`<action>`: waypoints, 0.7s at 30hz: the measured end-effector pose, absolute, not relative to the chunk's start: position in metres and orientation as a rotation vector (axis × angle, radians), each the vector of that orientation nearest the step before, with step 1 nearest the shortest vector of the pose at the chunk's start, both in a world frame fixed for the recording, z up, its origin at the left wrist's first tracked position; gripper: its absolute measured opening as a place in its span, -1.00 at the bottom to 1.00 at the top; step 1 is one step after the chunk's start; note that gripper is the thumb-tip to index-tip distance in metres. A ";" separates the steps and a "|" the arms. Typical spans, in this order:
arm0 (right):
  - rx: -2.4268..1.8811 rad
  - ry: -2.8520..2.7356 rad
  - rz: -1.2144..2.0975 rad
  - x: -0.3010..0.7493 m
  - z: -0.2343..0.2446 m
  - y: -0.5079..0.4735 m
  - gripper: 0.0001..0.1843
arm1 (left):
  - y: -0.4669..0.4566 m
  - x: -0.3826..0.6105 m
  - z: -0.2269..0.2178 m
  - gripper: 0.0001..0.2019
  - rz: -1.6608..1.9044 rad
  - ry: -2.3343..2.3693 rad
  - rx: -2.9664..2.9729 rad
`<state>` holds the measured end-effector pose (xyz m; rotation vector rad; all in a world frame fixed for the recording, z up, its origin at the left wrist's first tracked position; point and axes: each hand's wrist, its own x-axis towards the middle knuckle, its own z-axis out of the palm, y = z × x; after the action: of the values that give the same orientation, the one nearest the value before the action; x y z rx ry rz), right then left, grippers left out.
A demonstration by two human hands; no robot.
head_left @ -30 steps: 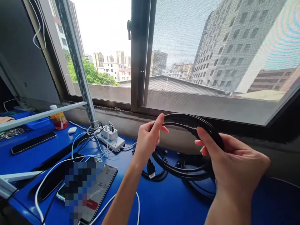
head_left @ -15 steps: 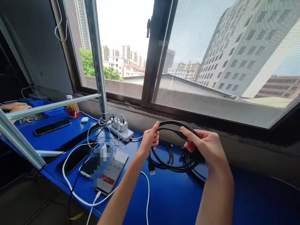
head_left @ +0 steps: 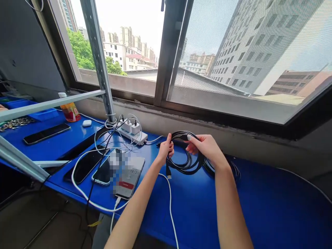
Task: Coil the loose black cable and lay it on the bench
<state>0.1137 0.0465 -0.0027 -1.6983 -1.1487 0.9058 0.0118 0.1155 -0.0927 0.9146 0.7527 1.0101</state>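
A coiled black cable (head_left: 187, 171) is held up between my two hands above the blue table. My left hand (head_left: 165, 151) is closed round the coil's left side, thumb pointing up. A plug (head_left: 168, 172) with a light metal end hangs just below that hand. My right hand (head_left: 207, 148) pinches the cable near a black connector (head_left: 184, 137) at the top of the loop. Its lower fingers are partly hidden behind the coil. More black cable (head_left: 234, 170) lies on the table behind my right wrist.
Left of my arms lie several phones, one a grey phone (head_left: 129, 176) with a white cable (head_left: 171, 204) nearby. A white power strip (head_left: 135, 136) with chargers sits by the wall. A metal shelf post (head_left: 97, 55) and crossbar stand left. A drink pouch (head_left: 70, 111) stands behind.
My right hand has come left toward my left hand, and the loop looks narrower. The camera view has shifted a little. Both hands still hold the cable.
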 end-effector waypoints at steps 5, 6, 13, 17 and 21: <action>-1.696 -1.118 0.879 0.114 -0.010 0.055 -0.54 | 0.116 -0.002 -0.097 -0.35 1.017 0.785 0.844; -1.675 -1.141 0.843 0.116 -0.012 0.055 -0.49 | 0.115 -0.004 -0.096 -0.35 1.021 0.784 0.838; -1.538 -1.522 0.295 0.127 -0.024 0.055 -0.40 | 0.107 -0.004 -0.088 -0.37 1.000 0.767 0.863; -1.573 -1.543 0.216 0.127 -0.024 0.056 -0.66 | 0.101 -0.002 -0.085 -0.37 0.954 0.746 0.899; -1.654 -1.516 0.187 0.131 -0.023 0.056 -0.69 | 0.096 -0.003 -0.083 -0.37 0.909 0.716 0.928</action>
<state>0.1310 0.0557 -0.0228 -1.6538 -1.5162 0.1869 -0.0033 0.0962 -0.0829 0.9282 0.7163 0.9094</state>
